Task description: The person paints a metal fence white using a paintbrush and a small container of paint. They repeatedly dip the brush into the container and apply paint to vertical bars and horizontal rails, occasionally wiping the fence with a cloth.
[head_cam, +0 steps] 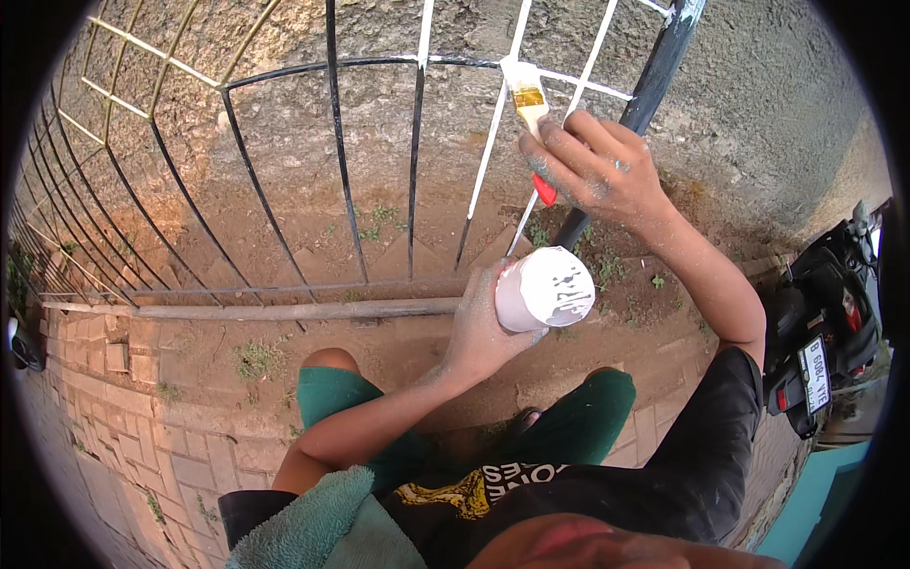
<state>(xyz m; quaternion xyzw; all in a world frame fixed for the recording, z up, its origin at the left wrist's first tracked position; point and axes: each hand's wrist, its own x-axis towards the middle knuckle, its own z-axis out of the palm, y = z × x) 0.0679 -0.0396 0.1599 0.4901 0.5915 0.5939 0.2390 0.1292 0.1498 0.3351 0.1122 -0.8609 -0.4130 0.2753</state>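
A flat paintbrush (530, 103) with a pale handle and red tip is held in my right hand (604, 167). White paint coats its bristles, which touch the fence's horizontal bar where it crosses an upright. My left hand (483, 323) grips a container of white paint (544, 290) below the brush, near the fence's foot; paint streaks mark its round top. The metal fence (414, 163) has white bars on the right, partly white ones beside them and black ones farther left. Paint specks cover both hands.
A rough wall (284, 135) stands behind the fence. A thick dark post (654, 75) rises at the right. A parked motorcycle (846, 306) is at the far right. Brick paving (192, 455) and soil lie below. A green towel (320, 519) hangs over my shoulder.
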